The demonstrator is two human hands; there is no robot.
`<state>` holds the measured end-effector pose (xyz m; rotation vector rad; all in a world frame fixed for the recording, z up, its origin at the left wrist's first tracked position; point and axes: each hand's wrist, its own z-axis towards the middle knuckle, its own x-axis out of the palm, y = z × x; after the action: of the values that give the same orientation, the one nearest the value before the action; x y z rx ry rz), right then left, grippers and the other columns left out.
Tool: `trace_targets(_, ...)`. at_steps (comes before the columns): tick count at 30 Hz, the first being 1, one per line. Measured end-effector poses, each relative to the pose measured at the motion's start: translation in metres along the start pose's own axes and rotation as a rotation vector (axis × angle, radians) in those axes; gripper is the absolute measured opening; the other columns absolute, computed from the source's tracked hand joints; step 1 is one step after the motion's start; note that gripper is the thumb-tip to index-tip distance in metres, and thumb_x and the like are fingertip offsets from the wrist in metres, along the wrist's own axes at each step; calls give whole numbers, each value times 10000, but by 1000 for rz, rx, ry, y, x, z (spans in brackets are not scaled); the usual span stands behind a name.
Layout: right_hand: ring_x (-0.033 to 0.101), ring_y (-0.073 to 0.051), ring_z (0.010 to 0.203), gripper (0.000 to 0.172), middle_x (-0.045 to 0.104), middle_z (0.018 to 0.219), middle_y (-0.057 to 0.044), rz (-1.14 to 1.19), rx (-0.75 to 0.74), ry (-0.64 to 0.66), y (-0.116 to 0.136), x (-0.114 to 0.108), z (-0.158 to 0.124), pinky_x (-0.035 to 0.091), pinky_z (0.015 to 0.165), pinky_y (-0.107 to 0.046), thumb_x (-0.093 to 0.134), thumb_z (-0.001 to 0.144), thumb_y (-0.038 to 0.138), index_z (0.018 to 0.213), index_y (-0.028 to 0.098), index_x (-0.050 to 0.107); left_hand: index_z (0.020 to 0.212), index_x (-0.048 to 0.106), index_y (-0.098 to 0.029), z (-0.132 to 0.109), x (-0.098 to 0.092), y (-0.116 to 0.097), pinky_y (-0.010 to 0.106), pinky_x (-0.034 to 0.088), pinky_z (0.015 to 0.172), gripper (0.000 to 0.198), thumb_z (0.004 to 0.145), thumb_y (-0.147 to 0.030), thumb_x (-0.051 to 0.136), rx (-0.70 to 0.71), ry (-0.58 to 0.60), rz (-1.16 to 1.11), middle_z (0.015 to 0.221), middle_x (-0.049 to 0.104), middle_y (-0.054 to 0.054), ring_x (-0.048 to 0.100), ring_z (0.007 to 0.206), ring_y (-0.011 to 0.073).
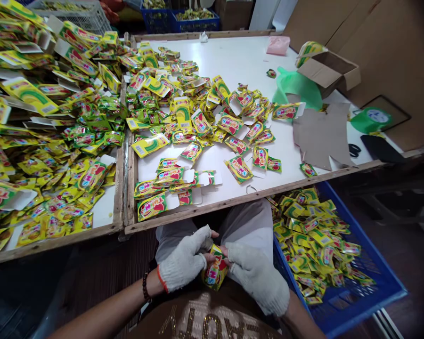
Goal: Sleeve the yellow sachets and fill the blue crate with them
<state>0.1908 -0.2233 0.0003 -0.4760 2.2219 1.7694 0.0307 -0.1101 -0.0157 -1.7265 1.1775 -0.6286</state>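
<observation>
Both my hands wear white fingerless knit gloves and meet over my lap, below the table's front edge. My left hand (183, 263) and my right hand (256, 278) pinch a small yellow-and-green printed carton (215, 272) between them, fingers closed on its upper end. On the white table (247, 61) ahead lie several flat carton blanks and small sachets (238, 168) of the same print. A blue crate (356, 301) at my right knee holds several filled cartons (313, 240).
A second tray (118, 188) on the left is heaped with the same packets. At the table's right are a green plastic bag (297, 87), an open brown box (330, 70), flat grey cardboard (321, 134), a green tape roll (371, 120) and a pink packet (278, 44).
</observation>
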Motion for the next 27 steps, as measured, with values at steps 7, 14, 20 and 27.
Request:
trace_targets(7, 601, -179, 878, 274, 670, 965, -47, -59, 32, -27, -5, 11, -3, 470, 796, -280, 491, 826, 171, 1039, 215, 656, 733, 590, -129, -2, -3, -5, 198, 381, 631, 63, 729, -112, 529, 94, 6, 221, 720, 587, -15, 508, 686, 110)
trace_targets(14, 592, -159, 760, 228, 652, 822, -39, 0, 58, -138, -10, 4, 4, 480, 688, -253, 457, 840, 234, 925, 193, 665, 784, 604, -141, 7, -14, -16, 213, 397, 640, 142, 806, -142, 464, 349, 4, 485, 745, 579, 16, 520, 698, 121)
trace_targets(20, 579, -199, 775, 215, 610, 824, -62, -484, 151, -406, -23, -98, -35, 481, 724, -318, 471, 796, 298, 699, 213, 643, 970, 554, -168, 71, -83, -94, 297, 431, 787, 198, 843, -232, 416, 398, -484, 959, 978, 585, 96, 557, 911, 206)
trace_targets(27, 602, -206, 941, 228, 635, 1023, -69, -534, 48, -565, -24, -91, -19, 514, 818, -319, 487, 827, 308, 997, 216, 609, 1056, 533, -134, 155, -157, -117, 301, 455, 697, 389, 719, -324, 570, -98, -606, 940, 911, 643, 135, 615, 818, 249)
